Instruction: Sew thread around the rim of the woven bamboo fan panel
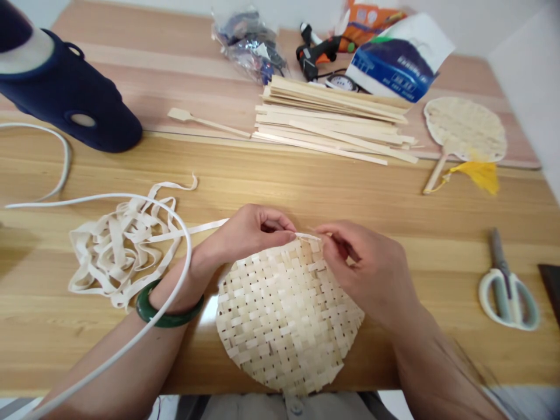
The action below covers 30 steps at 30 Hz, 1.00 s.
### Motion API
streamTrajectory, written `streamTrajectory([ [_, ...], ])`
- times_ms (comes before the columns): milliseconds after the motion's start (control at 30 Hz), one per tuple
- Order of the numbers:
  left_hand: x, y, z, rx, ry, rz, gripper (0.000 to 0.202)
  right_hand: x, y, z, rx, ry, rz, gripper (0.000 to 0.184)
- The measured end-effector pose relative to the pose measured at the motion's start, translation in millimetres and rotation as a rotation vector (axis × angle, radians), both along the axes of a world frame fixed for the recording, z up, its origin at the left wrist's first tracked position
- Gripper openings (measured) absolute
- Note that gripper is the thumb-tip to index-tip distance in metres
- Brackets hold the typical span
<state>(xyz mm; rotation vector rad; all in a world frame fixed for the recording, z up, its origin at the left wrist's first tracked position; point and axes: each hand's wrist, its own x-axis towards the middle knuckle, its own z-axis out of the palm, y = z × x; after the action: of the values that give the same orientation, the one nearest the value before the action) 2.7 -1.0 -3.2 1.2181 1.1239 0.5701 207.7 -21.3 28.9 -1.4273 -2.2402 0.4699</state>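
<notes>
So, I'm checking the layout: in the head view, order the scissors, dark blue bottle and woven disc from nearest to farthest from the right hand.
1. Woven disc, at the right hand.
2. Scissors, farther right.
3. Dark blue bottle, far upper left.

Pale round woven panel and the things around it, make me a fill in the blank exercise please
1. The left hand and right hand are at the ____ (near or far) edge of the pale round woven panel.
2. The heap of flat cream fabric tape lies to the ____ of the left hand.
3. The pale-handled metal scissors lie to the ____ of the right hand.
4. The tassel on the pale rounded fan is ____ in colour.

Missing words: far; left; right; yellow.
</notes>
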Motion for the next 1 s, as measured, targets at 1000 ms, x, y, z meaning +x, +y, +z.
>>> streamTrajectory([
  [1000, 14, -26, 36.8, 0.237, 0.185, 0.218, 0.025, 12, 11, 13.0, -0.553, 0.321, 0.104, 0.015],
])
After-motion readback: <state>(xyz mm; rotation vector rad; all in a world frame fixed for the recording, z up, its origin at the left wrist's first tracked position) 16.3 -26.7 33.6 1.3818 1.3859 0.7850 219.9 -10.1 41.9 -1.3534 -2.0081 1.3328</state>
